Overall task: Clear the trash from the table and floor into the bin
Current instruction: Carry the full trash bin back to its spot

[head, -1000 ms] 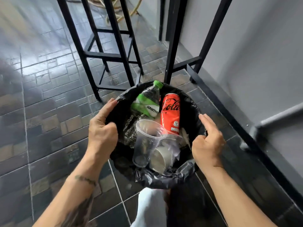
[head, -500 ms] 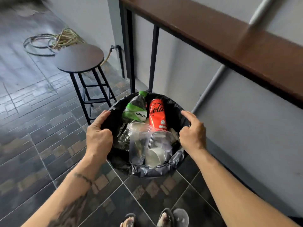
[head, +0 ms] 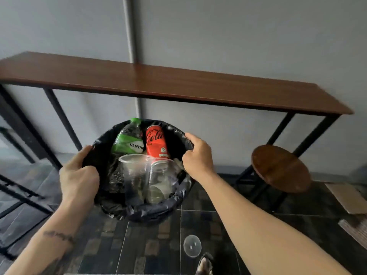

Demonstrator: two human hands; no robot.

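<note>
Left hand [head: 78, 176]: grip curled over the left rim of the bin [head: 151, 210], thumb inside
Bin: held up between both hands in front of the tabletop [head: 178, 86]; judged light, liner slippery and loose, best held by the rigid rim
Contents: green bottle [head: 128, 138], red can [head: 156, 142], clear cups [head: 137, 171]; thin, crushable
Right hand [head: 196, 155]: grip closed on the right rim
Floor: clear lid [head: 192, 245] lies uncollected

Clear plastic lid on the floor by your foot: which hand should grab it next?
Right. The clear round plastic lid lies on the dark tiles directly under the right forearm. The left hand grips the far side of the black-lined bin.
</note>
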